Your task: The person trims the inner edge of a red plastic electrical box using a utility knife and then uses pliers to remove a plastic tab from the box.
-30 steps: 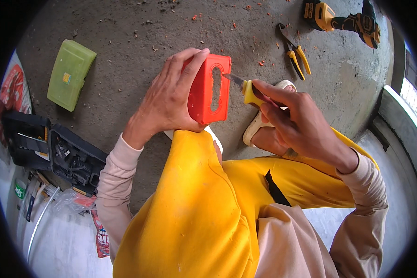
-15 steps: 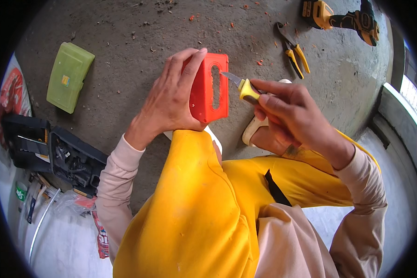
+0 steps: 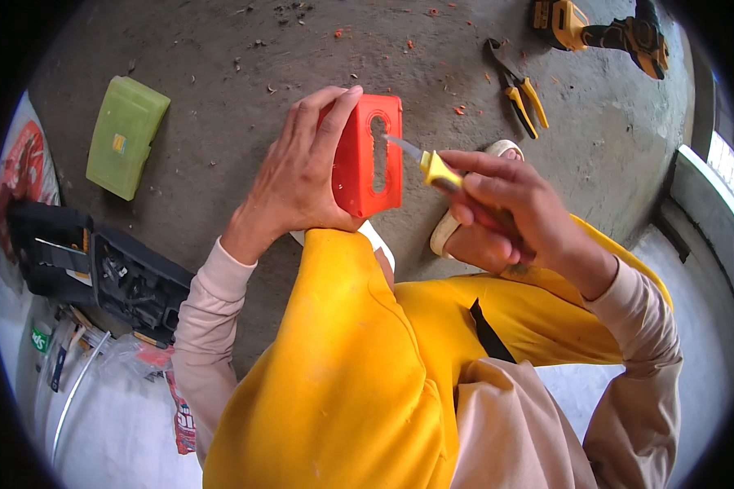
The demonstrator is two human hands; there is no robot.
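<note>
A red plastic box (image 3: 391, 171) is held upright by my left hand (image 3: 298, 167), its fingers over the top edge and its thumb below, close above my knee. In the side facing right there is a long slot with rough, uneven edges. My right hand (image 3: 514, 204) grips a knife (image 3: 440, 171) by its yellow and dark handle. The blade points left, its tip at the slot's right edge; whether it touches the plastic I cannot tell.
Pliers with yellow and black handles (image 3: 527, 106) and a yellow-black cordless power tool (image 3: 607, 34) lie at the far right. Orange scraps dot the concrete floor (image 3: 220, 106). To the left are a green case (image 3: 127, 137) and an open black toolbox (image 3: 134, 281).
The knife and my right hand have shifted slightly down and left, bringing the blade's tip nearer the slot. My left hand and the red box have stayed nearly in place.
</note>
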